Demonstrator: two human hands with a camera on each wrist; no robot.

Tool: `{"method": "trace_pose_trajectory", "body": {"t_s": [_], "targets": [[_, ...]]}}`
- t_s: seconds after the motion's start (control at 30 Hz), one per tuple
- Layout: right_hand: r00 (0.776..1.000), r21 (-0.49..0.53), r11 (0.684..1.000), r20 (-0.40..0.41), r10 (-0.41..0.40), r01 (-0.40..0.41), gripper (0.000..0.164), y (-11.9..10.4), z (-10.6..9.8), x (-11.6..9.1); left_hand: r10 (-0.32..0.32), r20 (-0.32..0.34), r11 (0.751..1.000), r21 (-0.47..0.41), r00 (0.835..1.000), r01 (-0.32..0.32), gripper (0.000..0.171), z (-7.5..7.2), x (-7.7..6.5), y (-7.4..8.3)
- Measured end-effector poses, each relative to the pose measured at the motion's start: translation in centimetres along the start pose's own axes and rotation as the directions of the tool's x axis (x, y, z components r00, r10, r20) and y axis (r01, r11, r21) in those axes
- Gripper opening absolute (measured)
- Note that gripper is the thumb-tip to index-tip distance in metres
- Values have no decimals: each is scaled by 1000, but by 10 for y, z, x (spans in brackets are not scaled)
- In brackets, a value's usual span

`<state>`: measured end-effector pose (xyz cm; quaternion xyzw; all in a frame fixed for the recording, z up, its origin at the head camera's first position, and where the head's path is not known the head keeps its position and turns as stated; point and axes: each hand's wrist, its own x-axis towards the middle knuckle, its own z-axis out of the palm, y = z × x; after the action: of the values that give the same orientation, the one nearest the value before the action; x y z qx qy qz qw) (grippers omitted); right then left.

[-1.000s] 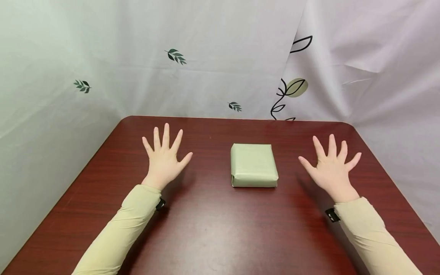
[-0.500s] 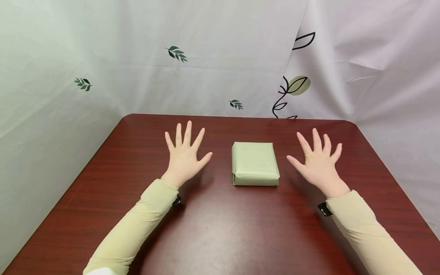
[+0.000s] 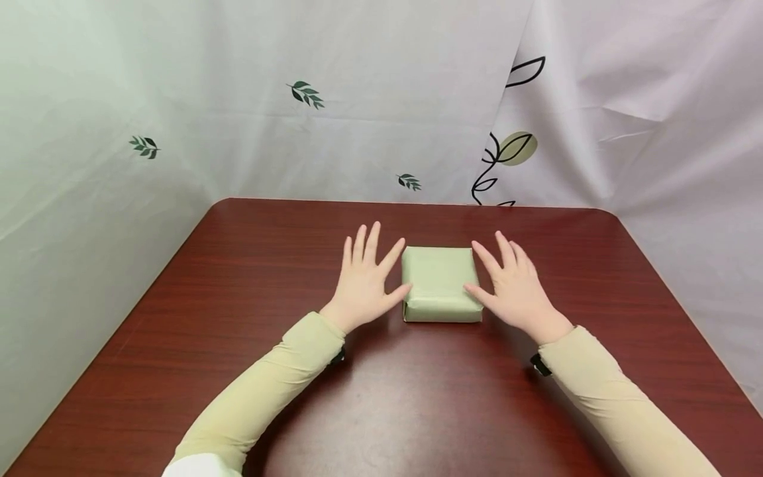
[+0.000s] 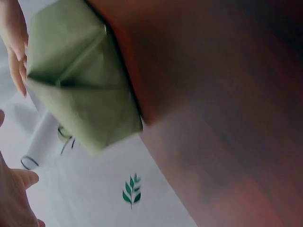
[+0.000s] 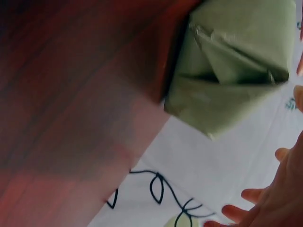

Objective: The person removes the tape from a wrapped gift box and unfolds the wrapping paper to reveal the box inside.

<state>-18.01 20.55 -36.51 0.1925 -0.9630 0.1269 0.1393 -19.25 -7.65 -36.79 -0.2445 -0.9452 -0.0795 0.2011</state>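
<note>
A square package wrapped in pale green paper lies flat on the dark red table. Its folded paper ends show in both wrist views, on the wrapped package and again from the other side. My left hand is at the package's left side, fingers spread, the thumb tip over its edge. On the right side my right hand is held likewise, with straight fingers and the thumb overlapping the edge. Whether either hand touches the paper, I cannot tell. Neither hand grips it.
A pale curtain with leaf prints hangs behind the table and along both sides. The table's far edge runs a short way beyond the package. A dark strap sits at the right wrist.
Both hands have moved inward from the table's sides to either side of the package, fingers still spread. The package has stayed in place.
</note>
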Motion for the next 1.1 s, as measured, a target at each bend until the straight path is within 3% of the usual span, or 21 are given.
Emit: {"method": "trace_pose_trajectory", "body": {"t_s": [0.23,0.43,0.67,0.83,1.1], "targets": [[992,2,997,97,-83,83,74,-12,9,2,66,148,997,-48,987,-59,71,7,1,15],[984,-3,993,137,-114,116,76,-15,12,1,109,216,992,-93,970,-90,70,11,0,22],[969,11,993,221,-113,114,81,-17,15,3,162,323,987,-52,933,-153,76,12,0,26],[964,45,992,236,-125,117,83,-16,16,2,196,342,980,-41,919,-193,77,8,0,27],[957,145,986,263,-118,81,81,-17,12,1,232,321,972,-31,918,-234,77,10,0,28]]}}
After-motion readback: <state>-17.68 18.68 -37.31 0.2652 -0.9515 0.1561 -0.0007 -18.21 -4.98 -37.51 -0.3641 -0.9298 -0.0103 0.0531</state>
